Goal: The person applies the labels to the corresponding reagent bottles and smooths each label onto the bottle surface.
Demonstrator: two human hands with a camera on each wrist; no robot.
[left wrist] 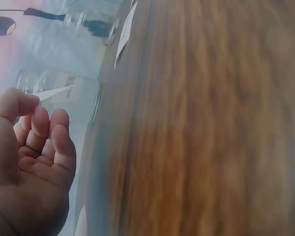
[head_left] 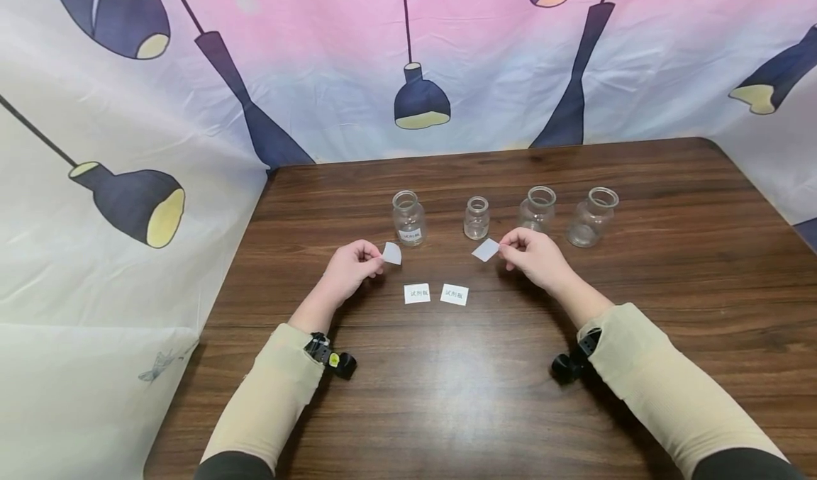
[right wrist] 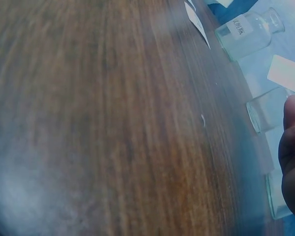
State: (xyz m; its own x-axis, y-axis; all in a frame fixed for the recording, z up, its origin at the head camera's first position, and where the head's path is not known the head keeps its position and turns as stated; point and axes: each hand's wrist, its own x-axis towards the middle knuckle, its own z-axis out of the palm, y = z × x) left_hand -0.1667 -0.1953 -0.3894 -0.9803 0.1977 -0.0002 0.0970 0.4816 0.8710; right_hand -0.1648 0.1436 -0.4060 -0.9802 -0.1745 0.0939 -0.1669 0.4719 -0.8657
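Note:
My left hand pinches a small curled white paper slip between thumb and fingertips, beside a glass bottle that bears a white printed label. In the left wrist view the slip appears edge-on in front of that bottle. A blank-faced white label is held by one end in my right hand. It is raised in front of a smaller glass bottle with no label. Two printed labels lie flat on the table between my hands, nearer to me.
Farther right stand two more clear glass bottles, one partly behind my right hand and the other beside it. The dark wooden table reaches back to a patterned cloth. Each wrist carries a strapped-on camera.

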